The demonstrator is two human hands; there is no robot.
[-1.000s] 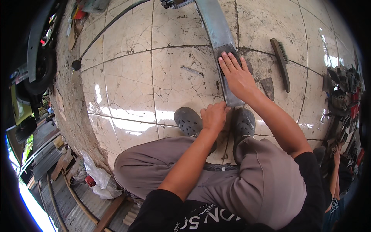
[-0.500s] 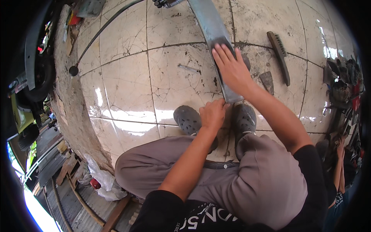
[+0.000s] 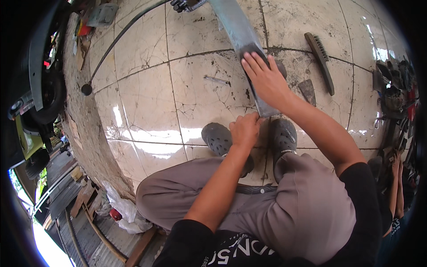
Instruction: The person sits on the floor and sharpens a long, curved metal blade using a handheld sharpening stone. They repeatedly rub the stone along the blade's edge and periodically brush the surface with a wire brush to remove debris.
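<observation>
In the head view, a long metal strip (image 3: 238,26) is seen in front of the body, its long axis run from the upper edge of the view down to the feet, with a slight slant from upper left to lower right. Both hands are in contact with it. Its near end is reached by the left hand (image 3: 245,131), and the stretch just beyond is covered by the right hand (image 3: 268,82), set farther from the body. The right grip is laid flat and spread along the upper face, fingers close together and pointed up the strip; its thumb is hidden. A dark patch (image 3: 252,46) is seen at the fingertips; whether it is a thin sheet or a mark cannot be told. The left grip is curled, and the strip's near left corner appears to be pinched by it. On the tiled floor (image 3: 142,102), a wire brush (image 3: 321,64) and a flat blade (image 3: 307,91) are placed to the right, and a small slender piece (image 3: 217,80) to the left.
</observation>
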